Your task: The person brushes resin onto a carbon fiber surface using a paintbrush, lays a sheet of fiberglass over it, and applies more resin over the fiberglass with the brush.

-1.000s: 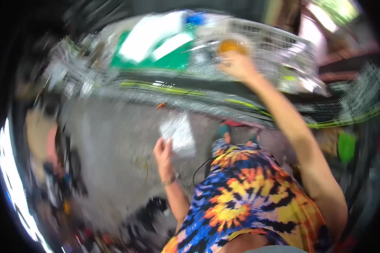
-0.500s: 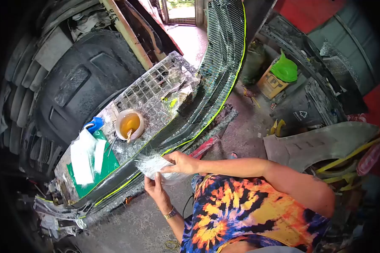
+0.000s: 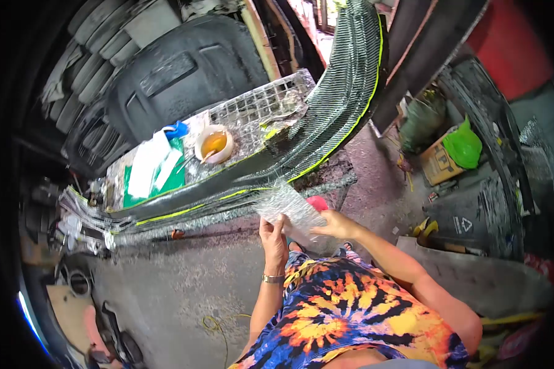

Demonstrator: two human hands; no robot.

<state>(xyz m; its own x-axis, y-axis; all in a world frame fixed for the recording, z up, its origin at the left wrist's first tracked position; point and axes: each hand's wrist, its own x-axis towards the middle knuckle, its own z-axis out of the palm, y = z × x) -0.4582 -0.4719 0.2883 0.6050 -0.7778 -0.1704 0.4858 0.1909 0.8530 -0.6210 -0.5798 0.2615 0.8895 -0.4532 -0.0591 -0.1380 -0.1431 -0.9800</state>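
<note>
A piece of white fibreglass mat (image 3: 292,209) with frayed edges is held between my two hands. My left hand (image 3: 273,241), with a watch on the wrist, pinches its near left edge between thumb and fingers. At the right edge, my right hand (image 3: 338,225) grips the sheet with closed fingers. Just beyond the mat runs a long, curved carbon-fibre part (image 3: 252,175) edged with yellow-green tape. Past it, on the work surface, stands a pot of amber liquid (image 3: 215,145) with a brush handle in it. White sheets (image 3: 146,169) lie on a green sheet (image 3: 177,178).
A plastic grid crate (image 3: 252,104) and a blue object (image 3: 176,130) are on the work surface. Behind leans a black bonnet-like panel (image 3: 184,80). To the right are a cardboard box (image 3: 440,163) with a green bag (image 3: 463,144). A yellow cord (image 3: 218,326) lies on the floor.
My view has swung, so the bench appears higher. My right hand has moved away from my left, and the mat is now spread wider between them.
</note>
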